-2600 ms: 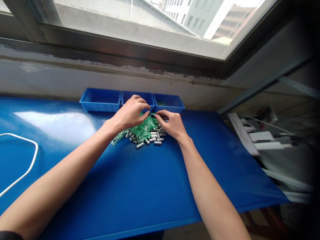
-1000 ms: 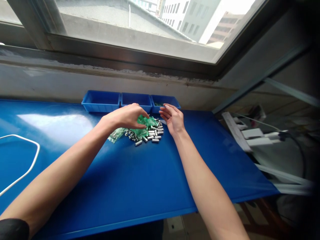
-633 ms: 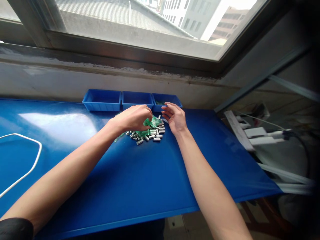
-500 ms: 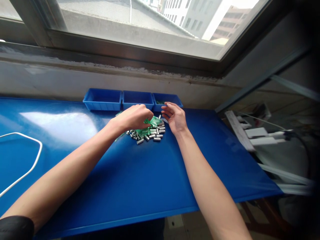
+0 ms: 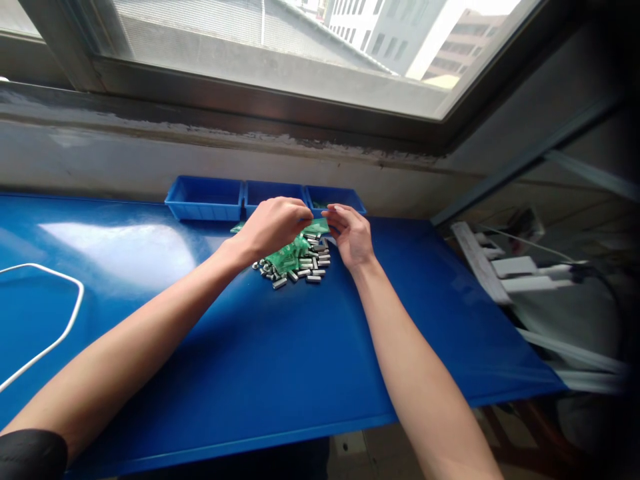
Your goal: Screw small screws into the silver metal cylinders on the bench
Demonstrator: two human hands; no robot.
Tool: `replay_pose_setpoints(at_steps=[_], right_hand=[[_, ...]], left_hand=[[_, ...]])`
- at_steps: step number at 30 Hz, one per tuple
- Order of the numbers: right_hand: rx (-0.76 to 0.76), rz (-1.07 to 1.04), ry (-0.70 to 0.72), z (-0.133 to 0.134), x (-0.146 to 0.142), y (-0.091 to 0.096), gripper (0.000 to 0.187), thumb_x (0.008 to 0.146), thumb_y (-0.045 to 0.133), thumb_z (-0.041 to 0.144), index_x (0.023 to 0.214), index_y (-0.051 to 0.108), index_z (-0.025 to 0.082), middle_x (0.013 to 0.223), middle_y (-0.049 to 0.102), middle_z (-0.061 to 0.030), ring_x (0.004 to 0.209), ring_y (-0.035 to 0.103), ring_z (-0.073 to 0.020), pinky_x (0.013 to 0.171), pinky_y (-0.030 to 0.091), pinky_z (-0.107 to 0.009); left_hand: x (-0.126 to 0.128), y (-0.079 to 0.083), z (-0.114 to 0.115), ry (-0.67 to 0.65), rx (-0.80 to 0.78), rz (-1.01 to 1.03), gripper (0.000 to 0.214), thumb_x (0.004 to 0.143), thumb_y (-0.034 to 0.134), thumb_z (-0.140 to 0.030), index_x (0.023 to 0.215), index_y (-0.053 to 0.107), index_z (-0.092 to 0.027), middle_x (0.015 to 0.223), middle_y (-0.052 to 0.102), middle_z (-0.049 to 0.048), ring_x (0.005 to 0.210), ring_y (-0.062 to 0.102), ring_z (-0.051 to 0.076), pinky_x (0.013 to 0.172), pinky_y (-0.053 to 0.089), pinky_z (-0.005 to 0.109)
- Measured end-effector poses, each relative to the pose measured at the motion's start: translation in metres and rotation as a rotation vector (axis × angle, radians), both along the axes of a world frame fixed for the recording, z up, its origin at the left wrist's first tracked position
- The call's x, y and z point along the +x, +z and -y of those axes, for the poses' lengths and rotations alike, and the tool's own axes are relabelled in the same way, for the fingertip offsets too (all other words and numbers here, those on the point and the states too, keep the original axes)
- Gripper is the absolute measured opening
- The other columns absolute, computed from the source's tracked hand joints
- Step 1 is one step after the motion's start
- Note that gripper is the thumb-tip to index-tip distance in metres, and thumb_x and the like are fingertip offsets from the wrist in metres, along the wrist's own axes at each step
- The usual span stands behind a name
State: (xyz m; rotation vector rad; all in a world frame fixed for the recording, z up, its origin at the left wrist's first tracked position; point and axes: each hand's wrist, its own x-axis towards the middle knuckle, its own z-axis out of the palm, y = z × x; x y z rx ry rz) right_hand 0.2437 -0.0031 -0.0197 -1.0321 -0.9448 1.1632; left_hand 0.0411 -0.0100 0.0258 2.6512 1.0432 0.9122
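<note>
My left hand point(image 5: 279, 225) is closed in a pinch over a small heap of metal parts, with green plastic bags at its fingertips. Beside it, my right hand point(image 5: 353, 239) is cupped, palm turned inward, its curved fingers slightly apart. A green plastic bag point(image 5: 318, 227) spans the gap between the hands; whether the right fingertips touch it is hard to see. More crumpled green plastic point(image 5: 290, 257) lies on the heap. The short silvery metal cylinders point(image 5: 314, 279) are scattered loosely below the hands. Part of the heap is hidden behind my left hand.
Along the wall stand three blue bins: a left bin point(image 5: 205, 212), a middle bin point(image 5: 257, 189) and a right bin point(image 5: 350, 197) with something greenish inside. A white cable point(image 5: 75, 313) crosses the blue tabletop point(image 5: 280, 373) at left. White-grey objects point(image 5: 520, 273) sit beyond the right edge.
My left hand has lifted slightly and turned, and the green plastic has spread up toward my right hand. The right hand has barely moved; its fingers sit a little closer together.
</note>
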Motion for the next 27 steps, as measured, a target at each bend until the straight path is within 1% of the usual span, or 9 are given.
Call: replay_pose_setpoints(at_steps=[2, 5, 9, 12, 15, 18, 22, 24, 27], right_hand=[[0.05, 0.014, 0.02, -0.001, -0.001, -0.001, 0.021, 0.079, 0.073, 0.042, 0.088, 0.075, 0.023, 0.087, 0.077, 0.0002, 0.081, 0.07, -0.0139, 0.066, 0.052, -0.022], [0.085, -0.009, 0.123, 0.001, -0.003, -0.001, 0.028, 0.08, 0.075, 0.049, 0.092, 0.076, 0.024, 0.089, 0.077, 0.0005, 0.082, 0.07, -0.0146, 0.069, 0.054, -0.024], [0.066, 0.005, 0.269, 0.006, -0.006, 0.001, 0.038, 0.078, 0.078, 0.058, 0.092, 0.076, 0.023, 0.084, 0.076, 0.0001, 0.068, 0.067, -0.0134, 0.06, 0.053, -0.025], [0.066, 0.067, 0.299, 0.009, -0.007, 0.003, 0.035, 0.072, 0.086, 0.053, 0.085, 0.076, 0.022, 0.074, 0.073, 0.0017, 0.059, 0.063, -0.0114, 0.055, 0.05, -0.024], [0.053, 0.106, 0.315, 0.011, -0.008, 0.003, 0.03, 0.068, 0.09, 0.044, 0.082, 0.077, 0.021, 0.067, 0.072, 0.0022, 0.057, 0.064, -0.011, 0.052, 0.049, -0.022], [0.013, 0.072, 0.316, 0.01, -0.008, 0.004, 0.028, 0.066, 0.092, 0.039, 0.081, 0.077, 0.02, 0.067, 0.073, 0.0016, 0.058, 0.068, -0.0118, 0.05, 0.049, -0.019], [-0.076, -0.047, 0.19, 0.004, -0.006, 0.004, 0.026, 0.062, 0.093, 0.031, 0.076, 0.073, 0.019, 0.065, 0.072, 0.0024, 0.058, 0.071, -0.0119, 0.049, 0.053, -0.017], [-0.096, -0.123, 0.071, 0.001, -0.005, 0.002, 0.02, 0.067, 0.089, 0.026, 0.076, 0.072, 0.02, 0.068, 0.074, 0.0025, 0.064, 0.074, -0.0121, 0.054, 0.056, -0.016], [-0.084, -0.237, -0.083, -0.004, -0.002, 0.001, 0.01, 0.078, 0.08, 0.019, 0.08, 0.07, 0.022, 0.082, 0.079, 0.001, 0.086, 0.078, -0.0127, 0.071, 0.062, -0.016]], left_hand=[[-0.001, 0.0, -0.003, 0.008, -0.071, 0.217, 0.021, 0.093, 0.06, -0.023, 0.094, 0.078, -0.014, 0.093, 0.078, 0.0089, 0.087, 0.074, 0.021, 0.079, 0.054, 0.027], [-0.002, 0.003, -0.005, 0.034, -0.264, 0.457, 0.024, 0.09, 0.065, -0.033, 0.092, 0.077, -0.012, 0.082, 0.077, 0.0069, 0.076, 0.073, 0.018, 0.069, 0.054, 0.024], [-0.005, 0.01, -0.005, 0.07, -0.508, 0.57, 0.034, 0.082, 0.074, -0.042, 0.091, 0.078, -0.01, 0.078, 0.077, 0.0082, 0.067, 0.07, 0.018, 0.058, 0.053, 0.023], [-0.009, 0.011, -0.006, 0.094, -0.568, 0.581, 0.037, 0.079, 0.077, -0.045, 0.091, 0.079, -0.009, 0.078, 0.077, 0.009, 0.063, 0.069, 0.016, 0.056, 0.052, 0.023], [-0.013, 0.009, -0.009, 0.1, -0.56, 0.548, 0.041, 0.079, 0.077, -0.049, 0.092, 0.079, -0.01, 0.079, 0.077, 0.0097, 0.063, 0.069, 0.016, 0.056, 0.051, 0.023], [-0.016, 0.008, -0.012, 0.119, -0.53, 0.48, 0.047, 0.083, 0.072, -0.056, 0.096, 0.08, -0.011, 0.081, 0.078, 0.0102, 0.066, 0.07, 0.018, 0.06, 0.053, 0.024], [-0.022, 0.012, -0.012, 0.201, -0.36, 0.232, 0.051, 0.09, 0.062, -0.061, 0.101, 0.08, -0.015, 0.083, 0.079, 0.0102, 0.075, 0.072, 0.021, 0.071, 0.055, 0.029], [-0.026, 0.016, -0.011, 0.161, -0.306, 0.065, 0.051, 0.09, 0.061, -0.061, 0.108, 0.08, -0.016, 0.094, 0.08, 0.0111, 0.085, 0.073, 0.024, 0.081, 0.056, 0.032], [-0.03, 0.019, -0.009, -0.003, -0.302, -0.165, 0.055, 0.085, 0.066, -0.062, 0.119, 0.077, -0.019, 0.118, 0.077, 0.0105, 0.109, 0.071, 0.027, 0.097, 0.053, 0.034]])
